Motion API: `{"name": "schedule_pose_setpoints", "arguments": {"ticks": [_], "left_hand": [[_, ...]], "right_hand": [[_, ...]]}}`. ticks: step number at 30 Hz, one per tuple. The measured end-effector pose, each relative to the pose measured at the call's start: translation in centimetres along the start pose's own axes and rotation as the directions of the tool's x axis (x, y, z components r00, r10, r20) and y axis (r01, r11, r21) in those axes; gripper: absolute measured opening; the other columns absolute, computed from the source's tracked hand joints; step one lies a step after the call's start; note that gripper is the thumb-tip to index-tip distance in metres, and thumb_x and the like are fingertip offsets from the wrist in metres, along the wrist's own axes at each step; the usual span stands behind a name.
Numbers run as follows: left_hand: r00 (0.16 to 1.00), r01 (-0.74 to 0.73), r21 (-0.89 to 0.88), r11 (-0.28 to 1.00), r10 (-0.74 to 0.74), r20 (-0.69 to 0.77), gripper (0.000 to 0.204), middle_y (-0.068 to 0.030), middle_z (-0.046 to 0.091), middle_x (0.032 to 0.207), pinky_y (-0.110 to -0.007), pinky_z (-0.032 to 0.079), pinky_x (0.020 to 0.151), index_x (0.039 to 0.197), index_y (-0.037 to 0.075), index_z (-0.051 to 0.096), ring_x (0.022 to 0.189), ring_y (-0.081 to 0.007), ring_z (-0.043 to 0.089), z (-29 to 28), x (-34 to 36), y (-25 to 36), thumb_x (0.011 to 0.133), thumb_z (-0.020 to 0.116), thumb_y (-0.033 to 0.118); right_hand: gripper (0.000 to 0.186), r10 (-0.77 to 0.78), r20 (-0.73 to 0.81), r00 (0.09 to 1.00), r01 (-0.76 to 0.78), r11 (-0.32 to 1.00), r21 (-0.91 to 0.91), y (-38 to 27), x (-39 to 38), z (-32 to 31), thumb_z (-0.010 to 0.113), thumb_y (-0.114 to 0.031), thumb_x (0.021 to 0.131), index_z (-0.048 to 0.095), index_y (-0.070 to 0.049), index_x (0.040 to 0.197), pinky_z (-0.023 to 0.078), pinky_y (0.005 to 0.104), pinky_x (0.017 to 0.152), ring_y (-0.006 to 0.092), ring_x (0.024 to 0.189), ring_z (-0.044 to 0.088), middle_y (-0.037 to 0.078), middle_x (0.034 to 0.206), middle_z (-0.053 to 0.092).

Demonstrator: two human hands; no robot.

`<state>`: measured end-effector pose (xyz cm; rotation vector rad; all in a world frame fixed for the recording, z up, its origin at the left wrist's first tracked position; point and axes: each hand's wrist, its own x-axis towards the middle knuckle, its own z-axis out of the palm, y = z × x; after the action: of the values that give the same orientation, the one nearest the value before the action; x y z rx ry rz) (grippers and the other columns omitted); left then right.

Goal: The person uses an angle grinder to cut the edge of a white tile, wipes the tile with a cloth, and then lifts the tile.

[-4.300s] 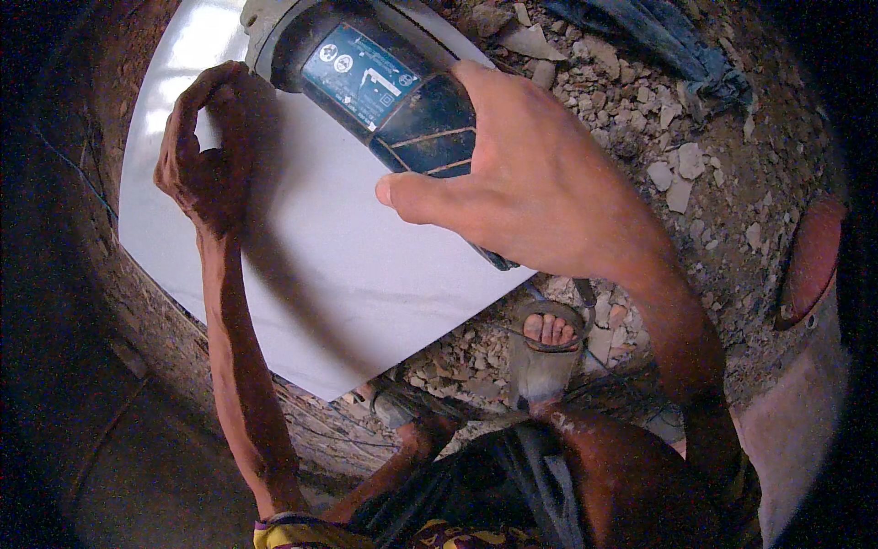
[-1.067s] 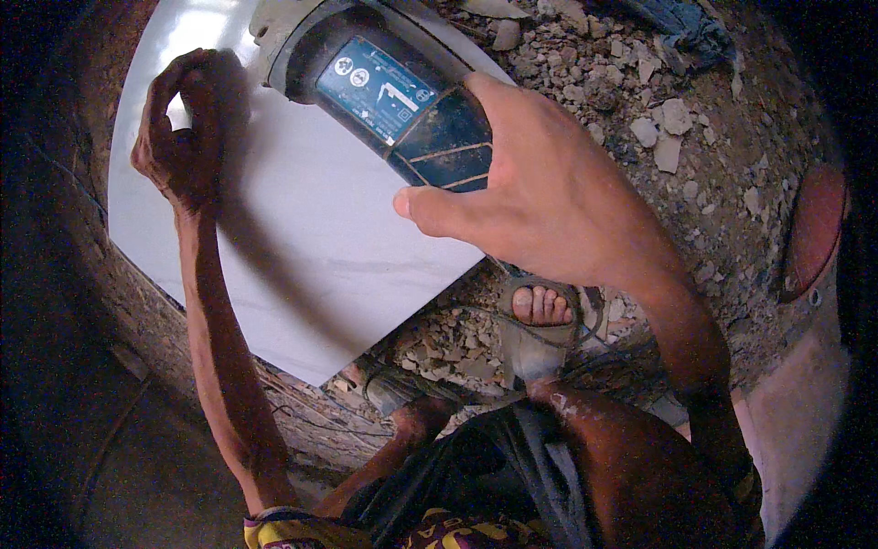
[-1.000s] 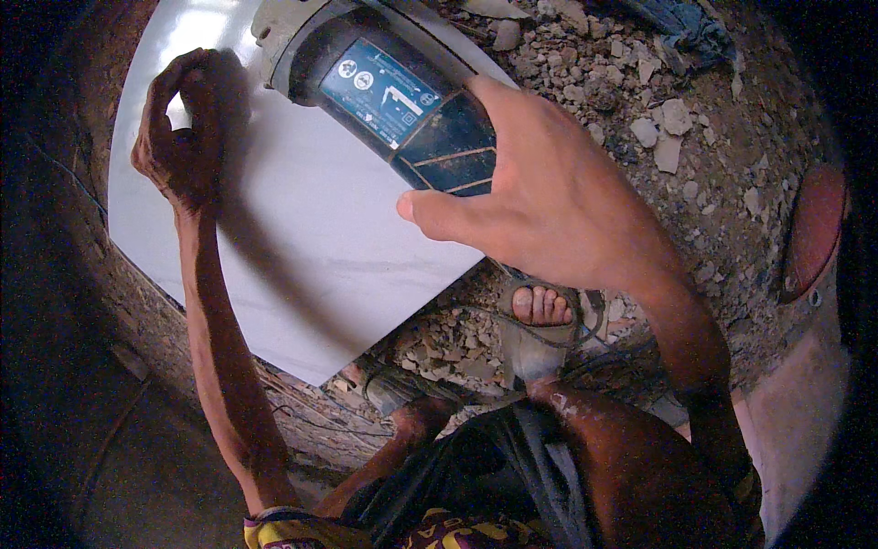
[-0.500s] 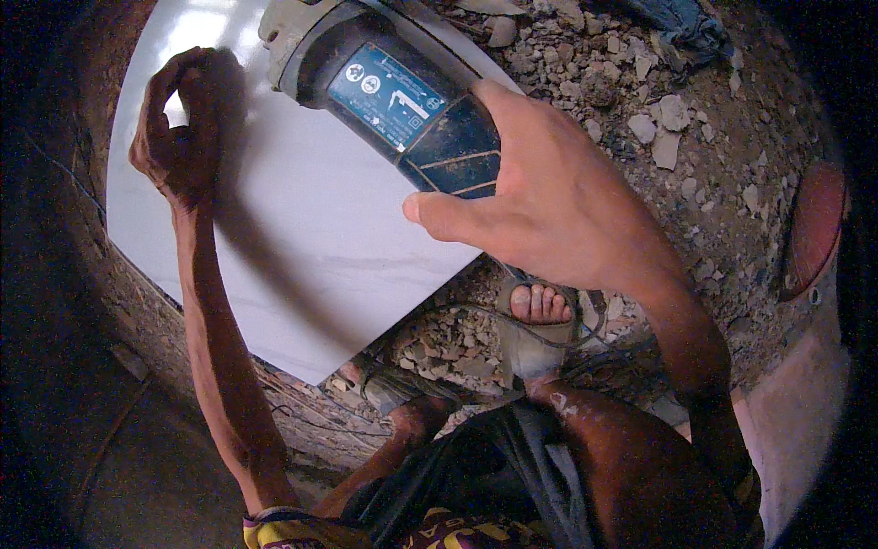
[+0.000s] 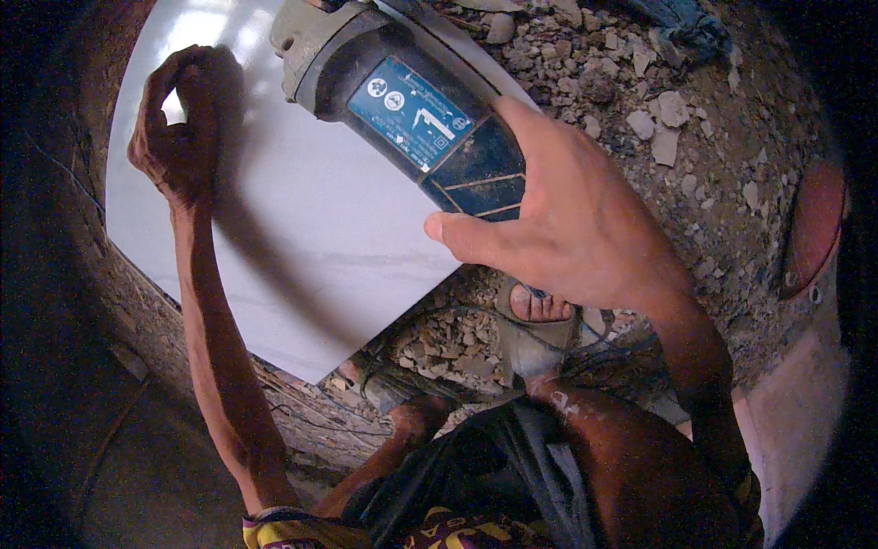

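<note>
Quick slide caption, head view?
Right hand grips a dark blue power tool over a flat glossy white slab; left hand curled nearby.

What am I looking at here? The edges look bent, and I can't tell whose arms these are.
There are no robot arms here: these are a person's own bare hands. The view comes from a wide fisheye camera worn on the person's head, looking down, so straight edges curve. The right hand grips a dark blue power tool over a glossy white slab. The left hand is curled above or against that slab; I can't tell whether it holds anything. Rubble lies beside the slab, with a blue cloth at the top.
</note>
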<state>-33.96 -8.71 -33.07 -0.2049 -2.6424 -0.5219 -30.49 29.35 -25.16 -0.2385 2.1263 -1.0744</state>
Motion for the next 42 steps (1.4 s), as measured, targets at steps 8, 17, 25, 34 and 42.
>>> {"name": "schedule_pose_setpoints", "arguments": {"ticks": [8,17,25,34,42], "left_hand": [[0.999,0.021,-0.069,0.997,-0.025,-0.044,0.021,-0.0045,0.086,0.115,-0.035,0.063,0.094,0.122,0.013,0.081,0.104,-0.0195,0.082,0.4,0.0,-1.1,0.103,0.075,0.009],[0.996,0.088,-0.076,0.993,-0.089,-0.008,0.037,-0.0098,0.085,0.12,-0.033,0.063,0.101,0.124,0.003,0.08,0.108,-0.0187,0.079,0.3,-0.3,-1.0,0.088,0.086,-0.005],[1.0,-0.002,0.008,1.0,0.002,0.024,0.045,-0.008,0.085,0.119,-0.033,0.063,0.101,0.125,0.004,0.081,0.107,-0.0185,0.08,-0.2,0.1,0.2,0.082,0.091,-0.005],[0.986,0.166,-0.259,0.952,-0.164,0.029,0.027,-0.0215,0.079,0.122,-0.044,0.066,0.099,0.125,-0.006,0.077,0.108,-0.031,0.078,0.4,0.0,0.2,0.099,0.073,0.003],[1.0,0.01,-0.077,0.997,-0.011,-0.007,0.024,-0.0174,0.081,0.119,-0.043,0.067,0.094,0.123,-0.005,0.077,0.102,-0.0275,0.079,0.4,0.1,0.4,0.1,0.073,0.002]], "right_hand": [[0.062,0.009,0.004,1.0,-0.009,1.0,-0.004,-0.1,0.6,0.0,0.092,-0.028,0.085,0.066,0.004,0.131,0.059,0.0433,0.089,0.0283,0.092,0.073,0.019,0.104,0.076],[0.058,0.043,0.017,0.999,-0.043,0.998,0.048,0.0,-0.6,-0.2,0.093,-0.027,0.086,0.067,0.003,0.129,0.059,0.0422,0.087,0.0262,0.09,0.072,0.018,0.103,0.076],[0.058,0.025,0.015,1.0,-0.026,0.999,0.04,0.9,-0.7,0.1,0.093,-0.028,0.086,0.066,0.004,0.126,0.059,0.0427,0.087,0.0268,0.09,0.072,0.019,0.102,0.075],[0.064,0.019,-0.002,1.0,-0.019,1.0,0.009,1.3,-2.2,-0.1,0.092,-0.028,0.086,0.064,0.005,0.133,0.059,0.043,0.089,0.0278,0.092,0.073,0.018,0.105,0.076],[0.064,0.039,0.006,0.999,-0.038,0.998,-0.057,1.2,-2.0,-0.1,0.091,-0.028,0.086,0.065,0.003,0.135,0.06,0.0432,0.086,0.0267,0.09,0.073,0.018,0.102,0.076]]}}
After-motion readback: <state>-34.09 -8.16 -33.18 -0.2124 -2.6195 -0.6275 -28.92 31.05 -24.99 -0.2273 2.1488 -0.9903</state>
